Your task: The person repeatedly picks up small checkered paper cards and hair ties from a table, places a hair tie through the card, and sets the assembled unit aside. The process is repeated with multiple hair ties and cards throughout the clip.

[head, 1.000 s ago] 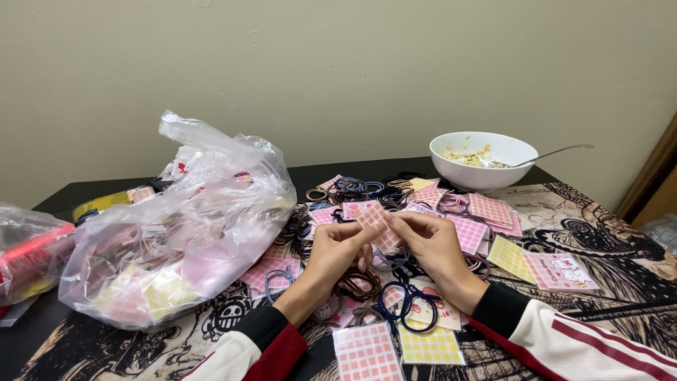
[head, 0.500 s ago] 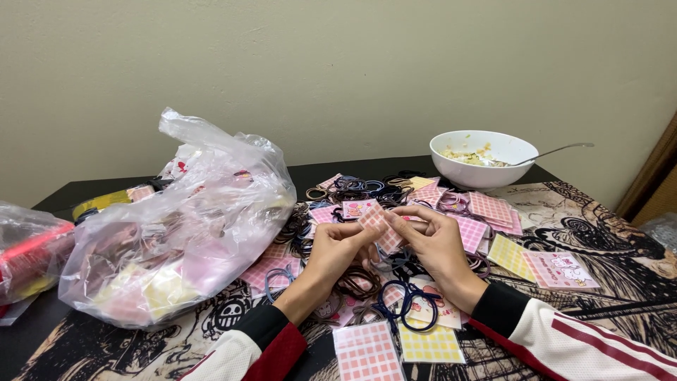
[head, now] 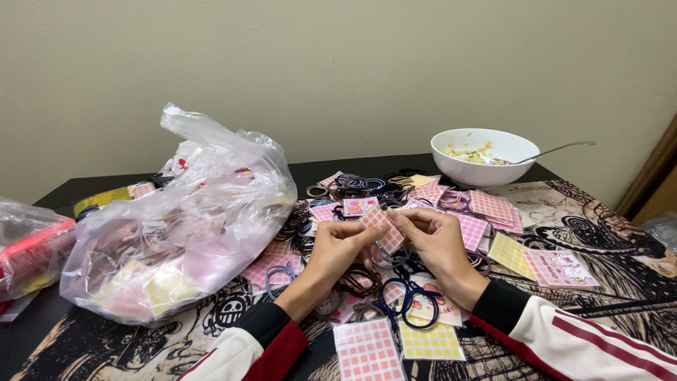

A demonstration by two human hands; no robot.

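Observation:
Both my hands meet over the middle of the table, pinching one small pink checked card (head: 379,226) between them. My left hand (head: 337,248) grips its left edge with thumb and fingers. Fingertips of my right hand (head: 431,242) hold the card's right side and top. Dark elastic hair ties (head: 404,300) hang below the card and lie under my wrists. More pink and yellow checked cards (head: 369,348) and loose hair ties (head: 356,185) are scattered around and beyond my hands.
A large clear plastic bag (head: 180,227) stuffed with cards sits to the left, and another bag (head: 29,243) with red contents lies at the far left edge. A white bowl (head: 483,156) of food with a spoon stands at the back right. A printed cloth (head: 620,240) covers the table.
My hands have stayed almost in place, with the fingers shifting slightly on the pink card. Nothing else on the table has moved.

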